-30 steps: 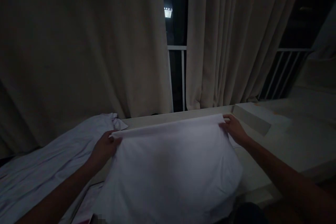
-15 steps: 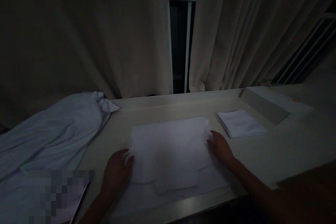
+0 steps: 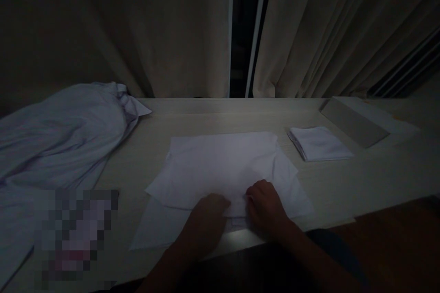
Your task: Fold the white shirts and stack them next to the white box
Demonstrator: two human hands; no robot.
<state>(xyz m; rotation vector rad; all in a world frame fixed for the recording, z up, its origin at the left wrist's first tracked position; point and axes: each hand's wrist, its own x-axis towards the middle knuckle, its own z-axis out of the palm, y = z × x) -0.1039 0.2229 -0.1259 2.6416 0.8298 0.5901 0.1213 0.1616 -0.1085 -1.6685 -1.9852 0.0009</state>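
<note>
At the white cloth's (image 3: 223, 169) near edge, left hand (image 3: 206, 219) and right hand (image 3: 264, 206), grip seemingly pinching its hem.

A flat cloth (image 3: 223, 167) lay spread on the surface (image 3: 360, 178), at its near middle. The left hand (image 3: 206, 219) and the right hand (image 3: 264, 203) rested side by side on the cloth's near edge. To the right, apart from it, sat a small folded stack (image 3: 319, 143), and farther right and behind that a low box (image 3: 357, 121). A heap of bedding (image 3: 58, 132) lay at the left. Curtains (image 3: 154, 32) hung behind the surface.
</note>
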